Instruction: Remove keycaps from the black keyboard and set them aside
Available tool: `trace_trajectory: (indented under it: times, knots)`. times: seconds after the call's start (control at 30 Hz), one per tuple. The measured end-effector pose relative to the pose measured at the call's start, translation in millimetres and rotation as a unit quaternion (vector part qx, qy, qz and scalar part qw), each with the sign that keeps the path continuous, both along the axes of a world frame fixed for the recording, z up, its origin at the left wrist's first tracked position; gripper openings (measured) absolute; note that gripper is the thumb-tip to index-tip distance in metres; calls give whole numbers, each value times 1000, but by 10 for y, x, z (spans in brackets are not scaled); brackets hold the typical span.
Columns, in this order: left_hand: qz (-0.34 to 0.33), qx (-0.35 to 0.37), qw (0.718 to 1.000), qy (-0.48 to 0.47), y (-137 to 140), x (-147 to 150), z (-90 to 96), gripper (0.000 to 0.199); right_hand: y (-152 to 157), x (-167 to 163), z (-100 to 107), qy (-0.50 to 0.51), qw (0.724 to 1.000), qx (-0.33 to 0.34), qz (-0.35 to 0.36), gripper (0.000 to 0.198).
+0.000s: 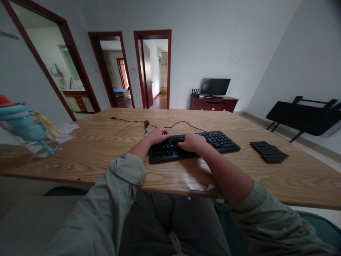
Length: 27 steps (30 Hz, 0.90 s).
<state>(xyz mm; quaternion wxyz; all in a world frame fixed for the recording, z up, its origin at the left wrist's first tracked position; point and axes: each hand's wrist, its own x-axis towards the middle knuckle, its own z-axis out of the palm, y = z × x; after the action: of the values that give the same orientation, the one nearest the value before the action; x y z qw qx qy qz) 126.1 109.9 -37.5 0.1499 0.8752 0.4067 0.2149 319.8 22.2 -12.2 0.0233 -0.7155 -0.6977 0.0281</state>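
A black computer keyboard [226, 142] lies on the wooden table in front of me, slightly turned. Over its left rear part is my left hand [159, 136], fingers curled at the back edge and thumb pointing right. My right hand [195, 143] is closed above the middle keys, its thumb and fingers drawn together toward the left. A small dark shape shows by the right fingertips; whether they grip it or it belongs to the keyboard is unclear. Behind the keyboard runs a thin black cable [183, 122], bunched near a small blue-and-white piece [146, 132].
Thin black ridged pieces [268, 151] lie overlapping on the table [255, 185] at right. A blue tumbler-like object [25, 126] with a red top and yellow strap stands at left by white papers [68, 128]. A black folded table [303, 117] leans far right.
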Motion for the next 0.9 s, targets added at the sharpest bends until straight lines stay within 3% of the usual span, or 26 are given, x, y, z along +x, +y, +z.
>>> trace_trajectory:
  times: [0.27,0.9]
  knots:
    - [3,2,1000,3,15,-1,-6,33,65,80,-29,32,999,-17,28,55]
    - [0,-1,1000,4,21,0,-10,33,-16,-7,-21,19,1000,-3,0,52]
